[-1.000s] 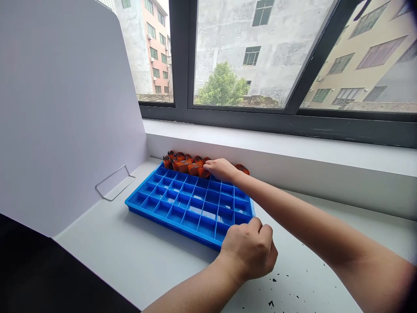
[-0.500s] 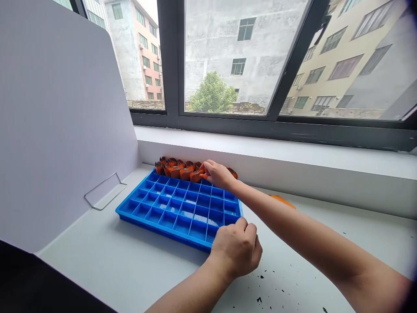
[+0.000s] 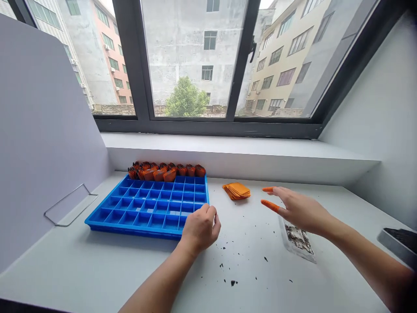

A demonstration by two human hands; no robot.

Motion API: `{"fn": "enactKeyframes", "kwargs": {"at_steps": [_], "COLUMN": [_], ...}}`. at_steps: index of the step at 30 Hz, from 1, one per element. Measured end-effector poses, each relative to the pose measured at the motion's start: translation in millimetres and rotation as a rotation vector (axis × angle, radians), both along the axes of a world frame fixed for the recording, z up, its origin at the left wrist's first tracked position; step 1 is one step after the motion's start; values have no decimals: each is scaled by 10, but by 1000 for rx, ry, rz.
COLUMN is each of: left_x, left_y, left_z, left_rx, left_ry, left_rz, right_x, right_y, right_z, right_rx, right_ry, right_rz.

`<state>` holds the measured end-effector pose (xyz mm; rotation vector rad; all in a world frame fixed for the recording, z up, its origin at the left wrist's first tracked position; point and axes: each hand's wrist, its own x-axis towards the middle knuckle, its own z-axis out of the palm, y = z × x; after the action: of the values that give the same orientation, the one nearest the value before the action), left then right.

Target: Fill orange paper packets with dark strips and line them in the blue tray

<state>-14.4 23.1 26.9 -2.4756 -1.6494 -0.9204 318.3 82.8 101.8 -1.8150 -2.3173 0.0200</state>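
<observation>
A blue compartment tray [image 3: 130, 230] lies on the white table at the left. Bundles of orange-and-black pieces [image 3: 159, 174] stand in its back compartments. My left hand [image 3: 201, 228] is closed at the tray's front right corner; whatever its fingers pinch, if anything, is hidden. To the right, my right hand [image 3: 293, 208] hovers with its fingers apart and nothing between them; orange covers its thumb and a fingertip. Between the hands and farther back lies a stack of orange squares [image 3: 237, 190]. Below my right hand sits a clear container [image 3: 301, 243] with dark bits inside, partly covered by the hand.
A bent wire frame [image 3: 70, 204] rests against the pale panel [image 3: 42, 121] at the left. Small dark scraps [image 3: 233, 283] are scattered over the front of the table. At the right edge is a grey box [image 3: 397, 243] with dark contents. The window sill runs along the back.
My right hand has left the bundles at the back of the tray and moved right, its fingers now spread. The view has turned right, showing the orange stack and the clear container.
</observation>
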Motion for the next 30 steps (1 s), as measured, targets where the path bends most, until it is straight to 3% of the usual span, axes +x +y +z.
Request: {"fn": "enactKeyframes", "kwargs": {"at_steps": [3,6,11,16,24,30], "left_x": [-6,-12,-13,-23,-38,-42], "left_y": [-2,4,12,-7,-13,-15], "left_z": [3,9,22,40,57,65], "left_rx": [4,9,8,10,-3,-17], "left_ry": [-33,-51,-59,-68,-83,-88], "left_rz": [3,6,-1,13,6,2], "right_x": [578,807,513,210,381,555], "right_y": [-347,-664,-1056,-1168,-1170,-1342], "right_z": [-244,-536,-868,-1029,-1310,-1277], "right_rx": [-43,17,110,231,414,460], "right_ry": [37,71,125,149,287,216], "right_rz": [-132,-194,-290,-253,-338,-303]}}
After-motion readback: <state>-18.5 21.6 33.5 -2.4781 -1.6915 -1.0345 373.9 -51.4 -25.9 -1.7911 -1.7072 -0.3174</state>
